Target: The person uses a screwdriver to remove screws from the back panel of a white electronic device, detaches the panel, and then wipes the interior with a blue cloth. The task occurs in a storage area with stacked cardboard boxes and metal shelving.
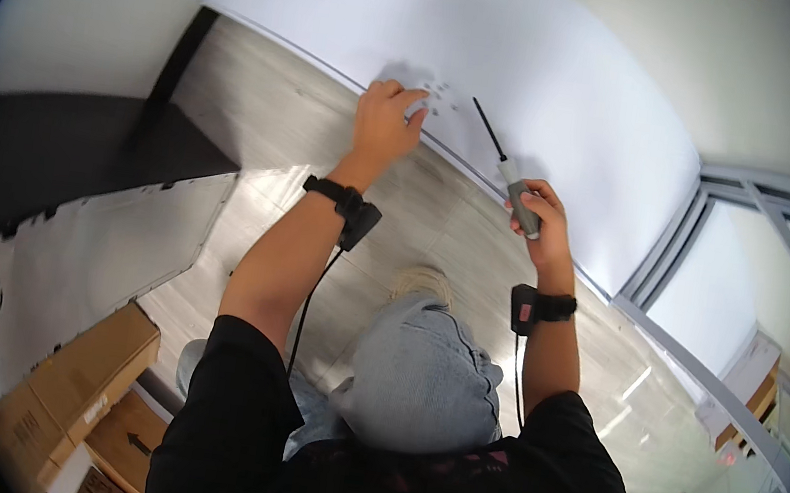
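The left hand reaches up to a large white panel that fills the upper middle of the view, from eleven o'clock round to three o'clock. Its fingers are bent and drawn together, the fingertips pressing on the panel's surface next to a small cluster of holes. Whether something tiny is pinched between them cannot be told. The holes lie just at two o'clock from this hand, touching distance from the fingertips.

The right hand is closed in a fist around the grey handle of a screwdriver. The handle sits in the palm, and the thin dark shaft runs up and away toward eleven o'clock, its tip lying over the white panel near the holes but apart from them. The tool's tip is at three o'clock from the left hand, a short way off.

Both wrists carry black straps with small devices: the left wristband with a cable running down the forearm, the right wristband likewise.

Below the hands, the person's bent knee in grey jeans is over the pale wood-look floor. At eight o'clock lie a flat white perforated sheet and cardboard boxes.
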Motion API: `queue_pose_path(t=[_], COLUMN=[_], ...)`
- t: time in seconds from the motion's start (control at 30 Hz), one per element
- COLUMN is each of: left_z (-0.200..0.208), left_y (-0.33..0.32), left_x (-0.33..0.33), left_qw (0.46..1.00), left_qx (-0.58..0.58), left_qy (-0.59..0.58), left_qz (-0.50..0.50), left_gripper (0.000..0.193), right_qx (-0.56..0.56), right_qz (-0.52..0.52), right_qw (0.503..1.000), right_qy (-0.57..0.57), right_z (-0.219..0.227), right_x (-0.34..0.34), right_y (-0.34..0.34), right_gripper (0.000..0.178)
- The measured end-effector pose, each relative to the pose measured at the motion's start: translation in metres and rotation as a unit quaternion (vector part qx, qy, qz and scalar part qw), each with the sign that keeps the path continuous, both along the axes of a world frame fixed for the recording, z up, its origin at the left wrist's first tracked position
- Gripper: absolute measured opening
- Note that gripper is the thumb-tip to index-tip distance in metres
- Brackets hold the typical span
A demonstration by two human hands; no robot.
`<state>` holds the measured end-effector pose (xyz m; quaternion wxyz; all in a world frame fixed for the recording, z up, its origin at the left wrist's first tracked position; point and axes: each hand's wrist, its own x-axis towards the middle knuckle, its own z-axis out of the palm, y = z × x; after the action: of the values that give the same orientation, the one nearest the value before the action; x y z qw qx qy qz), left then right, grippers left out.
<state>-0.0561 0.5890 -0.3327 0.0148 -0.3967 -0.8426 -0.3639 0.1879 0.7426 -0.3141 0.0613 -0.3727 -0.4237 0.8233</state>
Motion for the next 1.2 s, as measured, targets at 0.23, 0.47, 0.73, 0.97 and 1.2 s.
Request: queue_pose_path(t=[0.23,0.47,0.73,0.97,1.2], left_z=[0.099,0.226,0.316,0.282,0.272], left_y=[-0.142,-0.299,-0.465,-0.533,-0.557], left_x=[-0.007,0.039,0.073,0.075,0.059], left_qw=[0.942,0.843,0.729,0.664,0.684], left_qx=[0.16,0.32,0.493,0.565,0.537], left_qy=[-0.287,-0.431,-0.475,-0.49,-0.492], left_qz=[0.063,0.041,0.005,0.002,0.037], left_gripper=[0.013,0.029,0.032,0.027,0.031], right_qx=[0.132,0.209,0.229,0.11,0.022], right_qz=[0.16,0.323,0.395,0.339,0.255], right_qw=[0.97,0.907,0.879,0.923,0.952], right_qy=[0.131,0.172,0.14,0.148,0.167], right_z=[0.137,0.286,0.375,0.326,0.291], right_x=[-0.077,-0.097,-0.081,-0.053,-0.04], right_y=[-0.047,-0.194,-0.399,-0.511,-0.571], right_gripper=[0.027,0.03,0.03,0.031,0.029])
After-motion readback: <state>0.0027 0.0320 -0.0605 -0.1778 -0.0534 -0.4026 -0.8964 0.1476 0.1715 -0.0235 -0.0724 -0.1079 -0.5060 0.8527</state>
